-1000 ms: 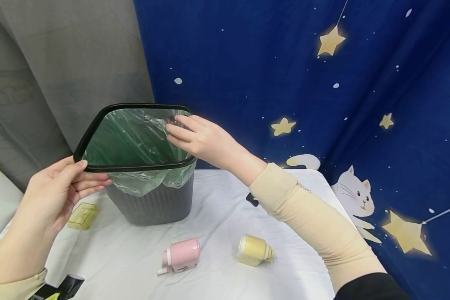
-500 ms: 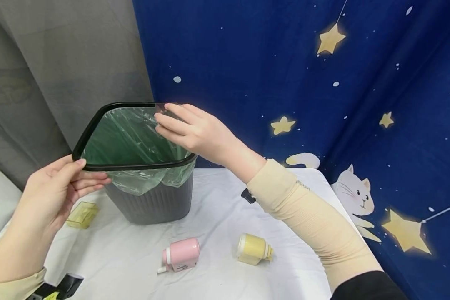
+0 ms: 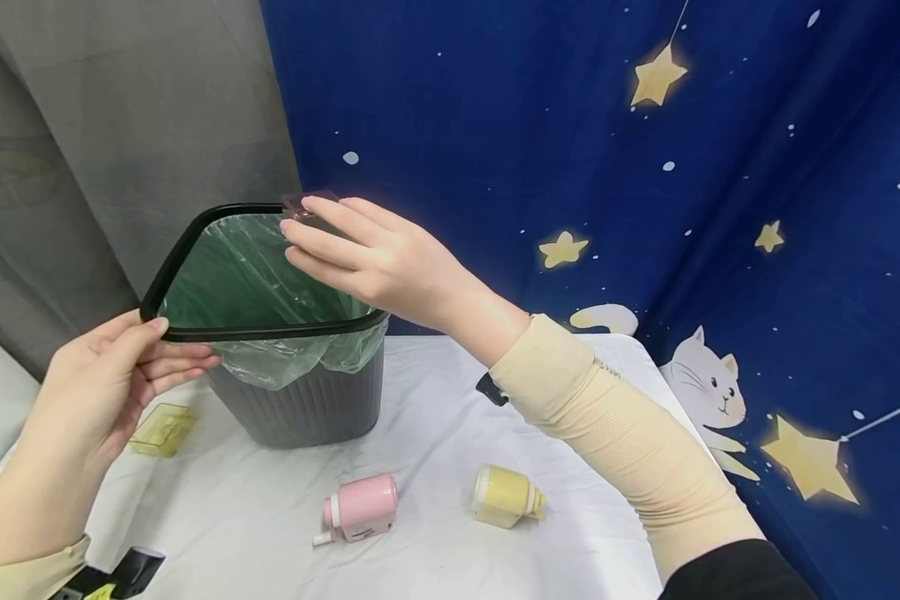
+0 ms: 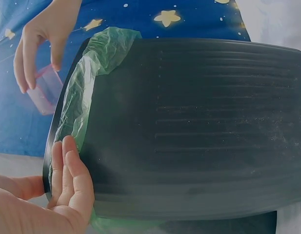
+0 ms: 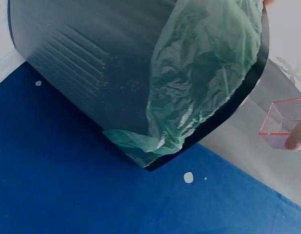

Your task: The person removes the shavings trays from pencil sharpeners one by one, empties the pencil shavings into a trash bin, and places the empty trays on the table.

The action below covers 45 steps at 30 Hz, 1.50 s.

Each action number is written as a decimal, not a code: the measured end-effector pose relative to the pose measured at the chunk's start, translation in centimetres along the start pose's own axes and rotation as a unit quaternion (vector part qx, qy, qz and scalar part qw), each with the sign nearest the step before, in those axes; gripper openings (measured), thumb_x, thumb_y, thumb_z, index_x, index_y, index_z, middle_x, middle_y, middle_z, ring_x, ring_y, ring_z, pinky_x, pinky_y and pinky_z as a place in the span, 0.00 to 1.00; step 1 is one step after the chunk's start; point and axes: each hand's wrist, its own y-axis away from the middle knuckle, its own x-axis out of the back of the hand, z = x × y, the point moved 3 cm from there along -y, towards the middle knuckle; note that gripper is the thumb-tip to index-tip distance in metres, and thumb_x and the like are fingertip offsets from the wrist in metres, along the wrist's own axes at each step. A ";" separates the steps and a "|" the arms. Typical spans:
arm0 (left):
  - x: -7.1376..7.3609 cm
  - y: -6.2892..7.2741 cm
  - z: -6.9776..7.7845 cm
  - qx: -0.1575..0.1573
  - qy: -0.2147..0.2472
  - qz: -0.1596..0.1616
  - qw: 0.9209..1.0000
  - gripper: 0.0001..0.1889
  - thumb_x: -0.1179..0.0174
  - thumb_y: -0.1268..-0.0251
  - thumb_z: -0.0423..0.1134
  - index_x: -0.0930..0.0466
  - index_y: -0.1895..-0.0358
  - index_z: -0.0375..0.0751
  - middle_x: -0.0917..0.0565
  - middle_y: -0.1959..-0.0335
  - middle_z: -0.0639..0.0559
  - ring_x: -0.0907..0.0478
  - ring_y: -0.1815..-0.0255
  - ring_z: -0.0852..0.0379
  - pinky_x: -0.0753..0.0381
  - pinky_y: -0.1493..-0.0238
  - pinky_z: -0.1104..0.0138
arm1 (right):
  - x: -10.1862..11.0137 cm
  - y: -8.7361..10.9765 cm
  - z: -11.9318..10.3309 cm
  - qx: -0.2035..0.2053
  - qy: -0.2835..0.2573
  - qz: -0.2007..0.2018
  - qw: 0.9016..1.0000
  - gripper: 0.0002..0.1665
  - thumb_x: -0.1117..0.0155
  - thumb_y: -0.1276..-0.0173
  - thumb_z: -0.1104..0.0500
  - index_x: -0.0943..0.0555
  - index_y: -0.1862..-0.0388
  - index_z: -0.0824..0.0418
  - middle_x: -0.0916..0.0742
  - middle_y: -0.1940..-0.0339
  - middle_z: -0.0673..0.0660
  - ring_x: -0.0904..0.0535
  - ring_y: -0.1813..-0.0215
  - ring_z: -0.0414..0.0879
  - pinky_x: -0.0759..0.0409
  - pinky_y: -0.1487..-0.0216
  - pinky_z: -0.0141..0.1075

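A dark grey trash bin (image 3: 307,400) stands on the table, lined with a translucent green bag (image 3: 270,362) folded over its black rim. My left hand (image 3: 112,375) pinches the near-left corner of the rim, thumb on top and fingers below. Above the bin's far right side, my right hand (image 3: 390,250) holds a clear pinkish box (image 3: 300,204). The box is mostly hidden behind the fingers in the head view. In the left wrist view the right fingertips grip the pink box (image 4: 47,90) just beyond the rim. Part of the box (image 5: 282,124) also shows in the right wrist view.
A pink crank device (image 3: 363,507), resembling a pencil sharpener, lies on the white-covered table before the bin. A similar yellow one (image 3: 504,497) lies to its right. Left of the bin sits a clear yellow box (image 3: 162,429). Curtains (image 3: 450,125) hang behind.
My right hand has moved left and slightly up across the bin's mouth, carrying the pinkish box to the far rim. My left hand keeps its hold on the rim.
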 end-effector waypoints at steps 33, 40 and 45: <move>-0.1 0.4 -0.1 0.003 0.015 -0.007 1.000 0.45 0.57 0.25 0.27 0.93 0.35 0.37 0.15 0.70 0.33 0.15 0.70 0.42 0.17 0.66 0.61 | 0.5 1.0 0.3 -0.026 -0.004 -0.010 1.000 0.25 0.57 0.26 0.74 0.22 0.40 0.57 0.21 0.39 0.53 0.27 0.37 0.49 0.32 0.36 0.40; -0.1 0.5 -0.1 -0.001 0.016 -0.010 1.000 0.45 0.58 0.25 0.27 0.93 0.35 0.37 0.16 0.70 0.33 0.15 0.70 0.42 0.17 0.66 0.61 | 0.5 1.2 0.7 -0.070 -0.052 0.046 0.995 0.22 0.54 0.27 0.73 0.20 0.43 0.60 0.18 0.43 0.56 0.25 0.40 0.52 0.31 0.38 0.39; -0.1 0.5 -0.1 -0.002 0.016 -0.010 1.000 0.44 0.58 0.25 0.26 0.92 0.34 0.37 0.16 0.70 0.33 0.15 0.70 0.41 0.17 0.66 0.61 | 0.6 1.4 1.1 -0.121 -0.079 0.069 0.987 0.20 0.53 0.27 0.73 0.19 0.45 0.61 0.17 0.46 0.58 0.22 0.44 0.52 0.30 0.38 0.38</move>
